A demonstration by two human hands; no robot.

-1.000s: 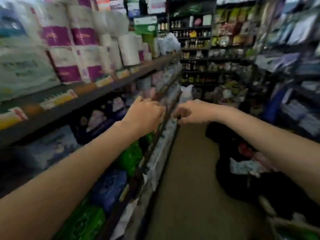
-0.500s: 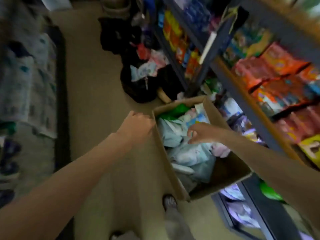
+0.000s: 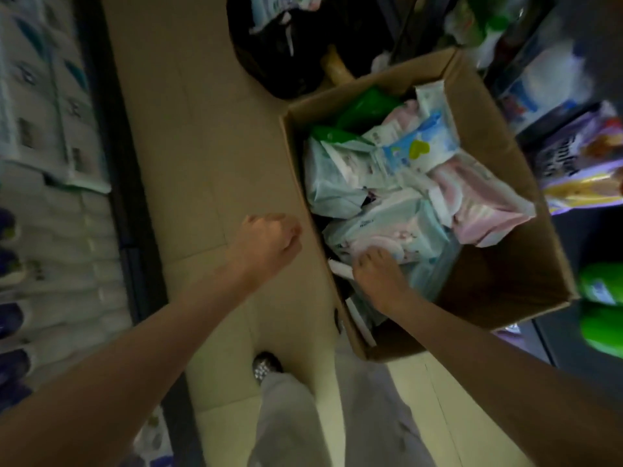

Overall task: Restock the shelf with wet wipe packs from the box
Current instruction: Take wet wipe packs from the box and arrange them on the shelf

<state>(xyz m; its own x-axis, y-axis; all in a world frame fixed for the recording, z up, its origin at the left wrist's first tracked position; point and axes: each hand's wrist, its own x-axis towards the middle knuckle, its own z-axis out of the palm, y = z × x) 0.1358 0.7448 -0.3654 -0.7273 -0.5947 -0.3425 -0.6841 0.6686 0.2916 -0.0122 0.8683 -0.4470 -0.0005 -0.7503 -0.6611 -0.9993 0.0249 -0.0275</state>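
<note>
Beige floor (image 3: 202,136) runs up the middle of the head view, a narrow aisle with the shelf (image 3: 50,163) of pale stock down the left edge and darker racks at the right edge. Right of centre sits the box (image 3: 499,156), open-topped, heaped with packs lying at all angles: pale blue-green ones, a green one toward the top, a pink one (image 3: 485,203) riding against the right wall.

Low in the box, the right hand (image 3: 377,281) reaches down with its fingers bent onto a pale pack (image 3: 387,227) at the near end; whether they have closed on it or only touch it I cannot tell. Just outside the left wall of the box hangs the left hand (image 3: 266,244), loosely curled and empty.

Trouble, as I judge it, lies in the heap. That pack is wedged under and beside its neighbours (soft wrappers, likely slippery), so a one-handed pull could slide off it or drag a second pack up and spill it onto the floor. Blur smears the shelf, so a free slot there cannot be made out.
</note>
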